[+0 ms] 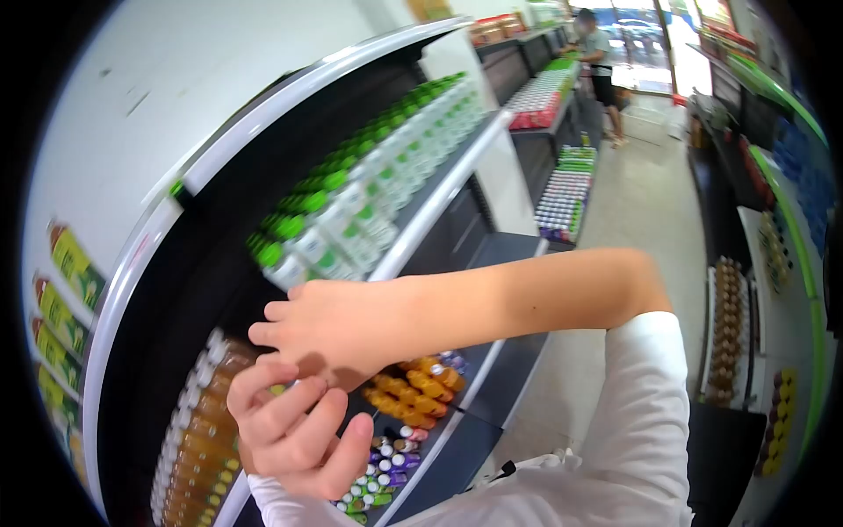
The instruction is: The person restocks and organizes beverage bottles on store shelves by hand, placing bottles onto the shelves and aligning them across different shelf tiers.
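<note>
Right hand (320, 329): pointing 9 o'clock, fingers apart. Left hand (290, 430): 7 o'clock, fingers half-curled, apart. Green-capped bottles (373, 189): right hand's 1 o'clock.

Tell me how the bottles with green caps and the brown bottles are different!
The green-capped bottles wear bright green caps, while the brown bottles have white ones. The green-capped bottles look whitish with green markings; the brown bottles look amber-brown. In this view, the green-capped bottles sit higher up, and the brown bottles are down at the lower left. Both stand packed close together in rows.
</note>
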A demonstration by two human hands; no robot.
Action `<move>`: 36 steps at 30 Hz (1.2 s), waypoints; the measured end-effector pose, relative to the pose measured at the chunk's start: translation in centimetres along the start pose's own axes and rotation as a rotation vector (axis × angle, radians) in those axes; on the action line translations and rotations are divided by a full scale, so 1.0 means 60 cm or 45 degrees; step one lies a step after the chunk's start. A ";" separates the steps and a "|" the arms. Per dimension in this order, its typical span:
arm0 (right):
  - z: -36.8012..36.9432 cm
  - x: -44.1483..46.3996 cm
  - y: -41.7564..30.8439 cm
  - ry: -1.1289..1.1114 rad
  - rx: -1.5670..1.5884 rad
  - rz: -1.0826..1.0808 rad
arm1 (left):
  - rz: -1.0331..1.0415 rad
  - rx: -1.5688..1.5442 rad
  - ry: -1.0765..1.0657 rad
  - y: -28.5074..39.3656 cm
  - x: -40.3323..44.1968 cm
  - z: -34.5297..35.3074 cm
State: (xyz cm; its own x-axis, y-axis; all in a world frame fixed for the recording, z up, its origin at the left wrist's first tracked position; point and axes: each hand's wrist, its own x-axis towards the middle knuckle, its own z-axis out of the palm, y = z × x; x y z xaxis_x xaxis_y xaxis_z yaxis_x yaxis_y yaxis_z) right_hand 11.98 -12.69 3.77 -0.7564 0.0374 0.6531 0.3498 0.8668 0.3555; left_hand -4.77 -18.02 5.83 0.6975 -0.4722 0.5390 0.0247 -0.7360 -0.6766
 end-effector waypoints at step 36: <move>-0.323 -0.367 0.759 0.421 -0.907 0.462 | -0.820 0.062 1.269 -0.649 0.279 1.031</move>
State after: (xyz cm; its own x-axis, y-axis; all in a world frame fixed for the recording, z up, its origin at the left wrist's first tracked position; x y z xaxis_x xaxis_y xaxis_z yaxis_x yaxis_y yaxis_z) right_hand 55.29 16.34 18.56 -0.3700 0.0090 0.9290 0.8851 0.3072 0.3496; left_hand 50.23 32.75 10.16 -0.3178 -0.2075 0.9252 0.2093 -0.9670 -0.1450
